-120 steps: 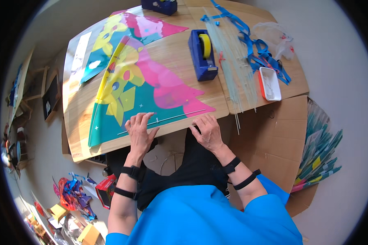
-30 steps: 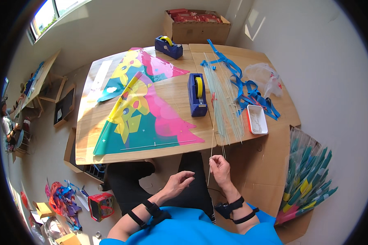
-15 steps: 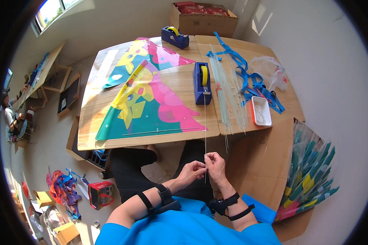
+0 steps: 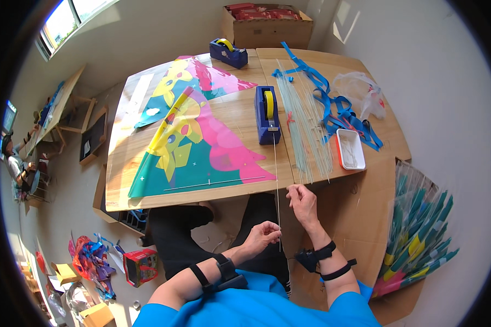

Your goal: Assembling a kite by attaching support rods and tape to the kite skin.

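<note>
Over my lap, my left hand [image 4: 264, 235] pinches a thin pale rod [image 4: 277, 204] near its lower end. The rod runs up past the table edge towards the blue tape dispenser [image 4: 268, 117] with its yellow roll. My right hand [image 4: 303, 204] is a little to the right of the rod, apart from it, with thumb and fingers closed together; what they hold, if anything, is too small to make out. Left of the dispenser lies a green, pink and yellow film kite sail [image 4: 223, 144], its left edge rolled over. A thin white rod [image 4: 223, 181] lies along its lower edge.
A second kite sail [image 4: 229, 78] and another tape dispenser [image 4: 228, 53] lie farther back. Thin rods [image 4: 300, 120], blue ribbon [image 4: 341, 109], a clear bag [image 4: 360, 90] and a white tray [image 4: 350, 150] cover the right side. Wrapped kites [image 4: 414, 234] stand in a carton. A person [image 4: 19, 169] sits far left.
My right hand has left the rod and moved up and right. My left hand stays pinched on the rod, slightly lower. The view has shifted slightly.
</note>
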Available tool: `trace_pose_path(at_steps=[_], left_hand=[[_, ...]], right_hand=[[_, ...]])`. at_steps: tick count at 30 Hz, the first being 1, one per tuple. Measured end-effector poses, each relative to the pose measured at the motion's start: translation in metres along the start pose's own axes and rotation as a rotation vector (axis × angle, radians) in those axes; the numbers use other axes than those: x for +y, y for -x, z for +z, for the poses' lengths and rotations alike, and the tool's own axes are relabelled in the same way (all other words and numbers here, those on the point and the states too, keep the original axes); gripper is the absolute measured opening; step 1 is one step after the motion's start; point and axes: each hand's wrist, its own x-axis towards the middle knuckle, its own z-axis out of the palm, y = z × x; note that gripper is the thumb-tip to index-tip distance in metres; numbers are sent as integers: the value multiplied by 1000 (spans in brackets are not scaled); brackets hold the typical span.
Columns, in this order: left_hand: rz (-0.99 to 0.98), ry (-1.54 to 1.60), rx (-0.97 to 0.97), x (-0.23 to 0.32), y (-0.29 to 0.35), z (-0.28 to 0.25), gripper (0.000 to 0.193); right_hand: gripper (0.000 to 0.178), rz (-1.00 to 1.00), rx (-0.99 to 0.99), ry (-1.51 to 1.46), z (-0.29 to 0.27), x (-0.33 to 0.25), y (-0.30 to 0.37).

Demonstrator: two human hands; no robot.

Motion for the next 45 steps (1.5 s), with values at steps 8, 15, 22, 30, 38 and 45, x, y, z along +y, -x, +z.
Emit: trace_pose_path(at_steps=[8, 15, 22, 30, 38, 45], left_hand=[[-23, -2, -49, 3, -15, 14, 12], [-56, 47, -24, 2, -10, 10, 14], [-92, 30, -25, 4, -13, 9, 14], [-72, 2, -15, 5, -16, 19, 14], [-8, 24, 20, -7, -22, 13, 13], [-3, 0, 10, -5, -23, 19, 13]], right_hand=[[25, -181, 112, 210, 16, -6, -208], [21, 234, -111, -23, 39, -27, -229], [24, 342, -58, -36, 37, -38, -233], [20, 533, -155, -284, 15, -43, -162], [12, 479, -107, -445, -21, -20, 47], [11, 574, -46, -430, -26, -5, 172]])
